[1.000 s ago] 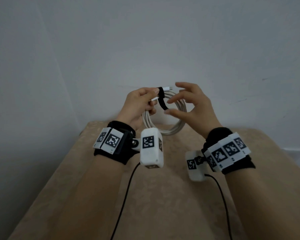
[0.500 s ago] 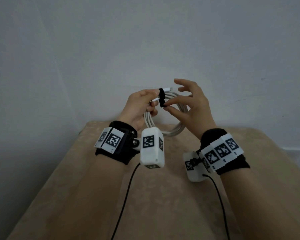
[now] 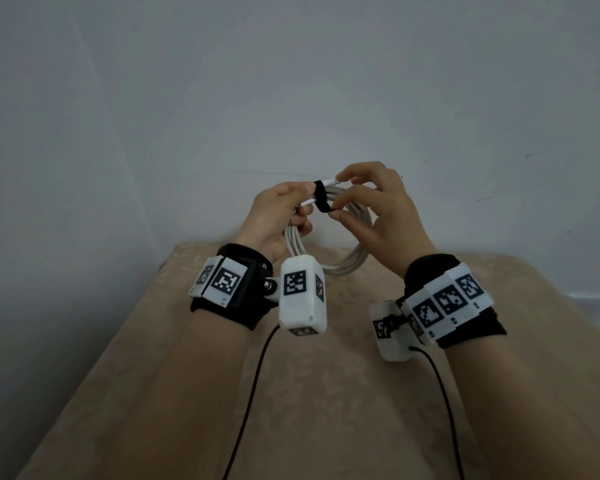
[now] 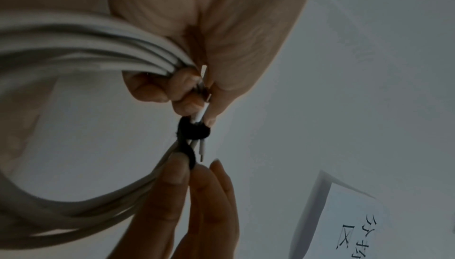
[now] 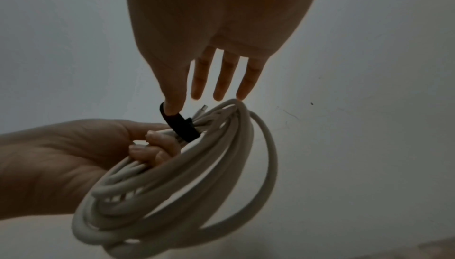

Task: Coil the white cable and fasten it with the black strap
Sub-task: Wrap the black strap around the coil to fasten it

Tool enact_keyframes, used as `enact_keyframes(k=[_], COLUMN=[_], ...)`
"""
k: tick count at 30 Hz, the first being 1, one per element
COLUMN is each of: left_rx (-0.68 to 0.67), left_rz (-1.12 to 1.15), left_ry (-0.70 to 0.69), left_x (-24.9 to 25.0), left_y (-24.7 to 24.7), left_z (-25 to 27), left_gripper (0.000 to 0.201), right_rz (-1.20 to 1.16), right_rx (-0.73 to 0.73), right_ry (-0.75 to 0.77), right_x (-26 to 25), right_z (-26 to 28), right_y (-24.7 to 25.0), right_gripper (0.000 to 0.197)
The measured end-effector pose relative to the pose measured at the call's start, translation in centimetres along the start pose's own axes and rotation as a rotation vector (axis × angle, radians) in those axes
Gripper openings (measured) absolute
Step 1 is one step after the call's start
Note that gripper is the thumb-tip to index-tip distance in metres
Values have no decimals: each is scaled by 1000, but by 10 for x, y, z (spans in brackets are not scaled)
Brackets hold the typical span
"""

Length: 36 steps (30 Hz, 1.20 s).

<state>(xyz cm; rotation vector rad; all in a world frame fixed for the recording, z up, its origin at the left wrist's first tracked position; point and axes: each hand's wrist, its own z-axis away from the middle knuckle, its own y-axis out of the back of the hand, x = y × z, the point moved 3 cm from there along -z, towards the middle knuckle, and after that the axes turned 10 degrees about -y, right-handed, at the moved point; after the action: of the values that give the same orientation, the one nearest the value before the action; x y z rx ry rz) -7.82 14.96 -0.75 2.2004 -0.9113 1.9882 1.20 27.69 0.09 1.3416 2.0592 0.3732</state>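
**Strap being closed around the coiled cable**

Held up in the air above the beige tabletop [image 3: 326,393], in front of a plain wall. White cable [image 3: 354,258] already wound into several loops, hanging down from the grip. Left hand [image 3: 274,216] closed around the bundle at about 11 o'clock of the coil, fingers curled tight, probably to stop the loops from springing apart. Both plug ends gathered at this same place, so that one strap can catch them too. Black strap [image 3: 321,200] wrapped around the bundle just beside the left fingers. Right hand [image 3: 378,209] pinching the free end of the strap between thumb and forefinger, other fingers spread away and holding nothing. Judged as the last step: pulling the end snug and pressing it down to fasten.
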Motion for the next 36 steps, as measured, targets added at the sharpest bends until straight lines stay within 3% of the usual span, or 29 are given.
enact_keyframes(k=[7,19,26,36], left_rx=[-53,-282,-295,-394], left_rz=[-92,-396,-476,-522], left_ry=[-85,-293,-381,-397], left_x=[1,13,14,16], left_y=[-4,-15,-15,-15], left_z=[3,15,13,17], left_gripper=[5,5,7,9], right_rz=[-71,-284,-575,-714], right_rx=[59,80,-1,-194], right_ry=[-8,-346,-582,-692], right_x=[-2,3,7,10], right_z=[-3,-4,-4,-1], right_y=[7,13,11,8], right_gripper=[8,6,7,8])
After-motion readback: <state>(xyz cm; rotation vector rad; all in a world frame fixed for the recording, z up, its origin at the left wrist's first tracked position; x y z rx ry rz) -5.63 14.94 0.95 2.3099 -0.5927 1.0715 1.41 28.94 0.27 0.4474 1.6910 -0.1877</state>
